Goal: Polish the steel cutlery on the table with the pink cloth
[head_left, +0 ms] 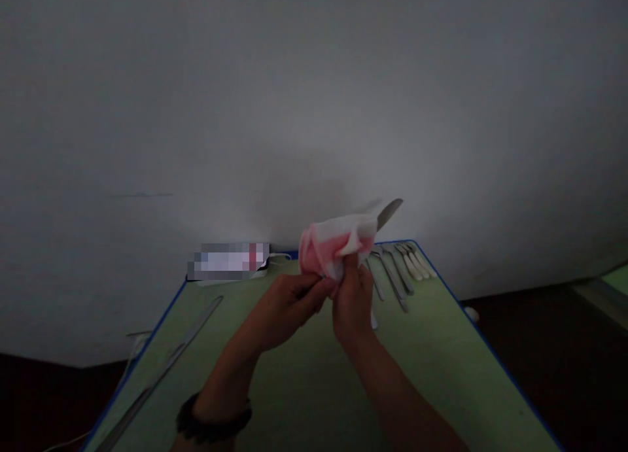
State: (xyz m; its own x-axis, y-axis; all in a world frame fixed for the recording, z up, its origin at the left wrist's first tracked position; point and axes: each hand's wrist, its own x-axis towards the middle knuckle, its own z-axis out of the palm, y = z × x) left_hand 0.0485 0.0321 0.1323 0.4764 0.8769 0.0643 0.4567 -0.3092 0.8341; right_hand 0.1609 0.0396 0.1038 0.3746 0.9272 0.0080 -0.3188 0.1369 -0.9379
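Both my hands are raised over the middle of a green table. My right hand is closed around a pink and white cloth that wraps a metal knife; the blade tip sticks out up and to the right. My left hand pinches the lower left part of the same cloth. A dark watch sits on my left wrist.
Several pieces of metal cutlery lie in a row at the table's far right. A long knife lies along the left edge. A pale blurred-out object sits at the far left corner. A grey wall stands right behind the blue-edged table.
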